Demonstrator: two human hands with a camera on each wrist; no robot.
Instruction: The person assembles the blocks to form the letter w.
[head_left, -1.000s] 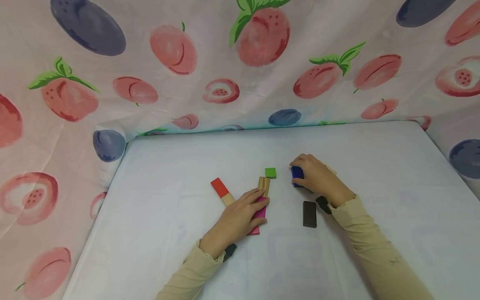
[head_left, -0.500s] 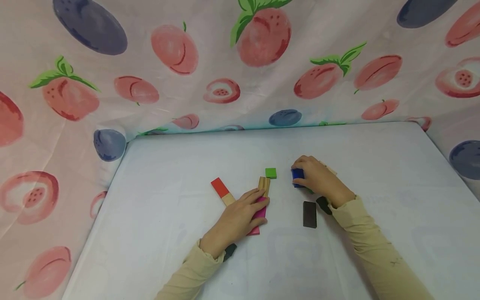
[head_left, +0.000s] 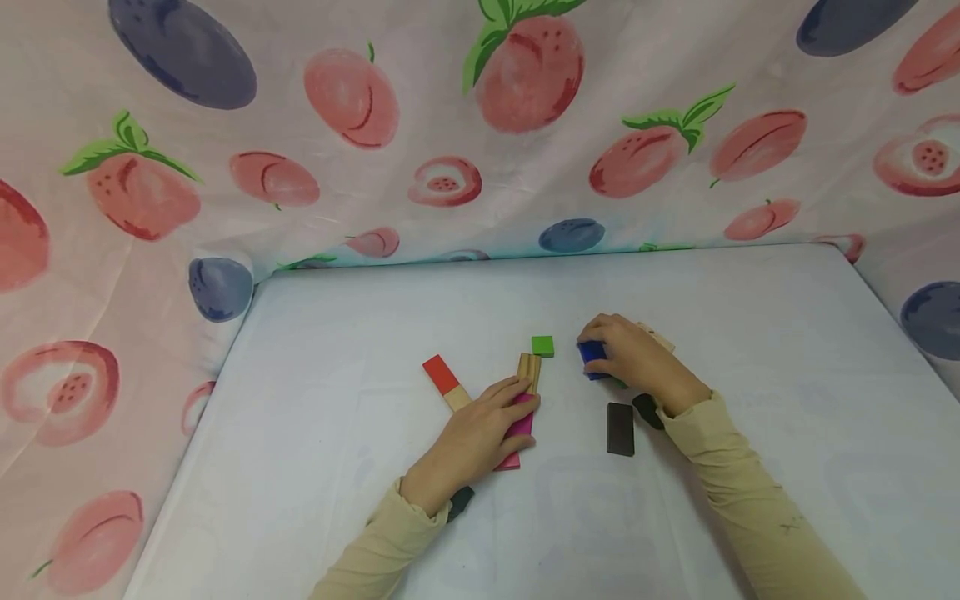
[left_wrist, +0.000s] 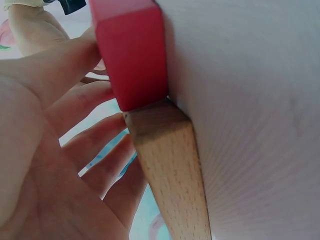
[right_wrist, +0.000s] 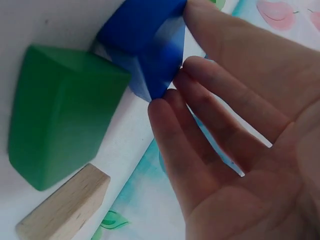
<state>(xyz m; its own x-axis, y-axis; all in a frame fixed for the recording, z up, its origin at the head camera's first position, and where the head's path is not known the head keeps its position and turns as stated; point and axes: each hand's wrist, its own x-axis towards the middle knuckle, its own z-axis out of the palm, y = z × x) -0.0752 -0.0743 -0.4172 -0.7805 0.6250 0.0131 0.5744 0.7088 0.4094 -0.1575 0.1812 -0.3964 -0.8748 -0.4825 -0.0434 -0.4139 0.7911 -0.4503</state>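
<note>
My left hand (head_left: 472,433) rests over a magenta block (head_left: 521,426), its fingers extended, with a pinkish-red block (head_left: 510,462) partly showing under the palm side. Grooved wooden pieces (head_left: 528,367) lie just beyond the fingertips. In the left wrist view, a red block (left_wrist: 132,60) meets the end of a wooden block (left_wrist: 170,165) beside the thumb and fingers. With thumb and fingertips, my right hand (head_left: 633,354) pinches a blue block (head_left: 593,358); in the right wrist view the blue piece (right_wrist: 155,45) has a curved part. A dark green block (right_wrist: 60,115) stands close beside it.
A small bright green block (head_left: 542,346) lies between the hands. A red piece (head_left: 440,374) and a tan piece (head_left: 457,398) run diagonally at left. A dark brown block (head_left: 620,429) lies before the right wrist. Beyond that hand sits a light wooden piece (head_left: 656,337).
The right hand has shifted the blue block slightly left and toward me, and it is now a little turned. The left hand stays in place.
</note>
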